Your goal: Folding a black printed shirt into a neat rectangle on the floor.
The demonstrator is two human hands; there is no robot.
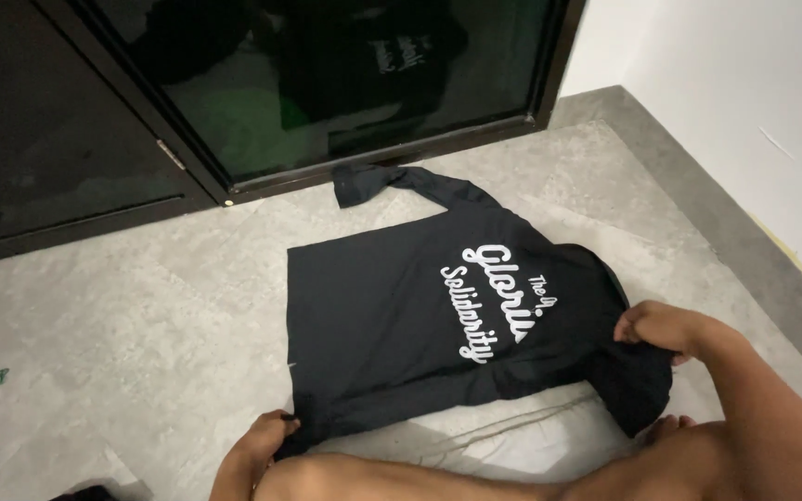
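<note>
A dark navy shirt point(392, 315) with white lettering on its back lies spread on the grey floor, one long sleeve point(392, 181) stretched toward the glass door. My left hand point(266, 436) pinches the shirt's lower left corner near the hem. My right hand point(656, 327) grips the fabric at the right side, by the collar and shoulder, where the cloth bunches and folds down. My bare forearms cross the bottom of the view.
A dark glass sliding door point(327, 83) with a black frame runs along the far side. A white wall point(754, 121) with a grey skirting point(698, 186) rises at the right. A small green speck point(2, 375) lies on the floor at the left.
</note>
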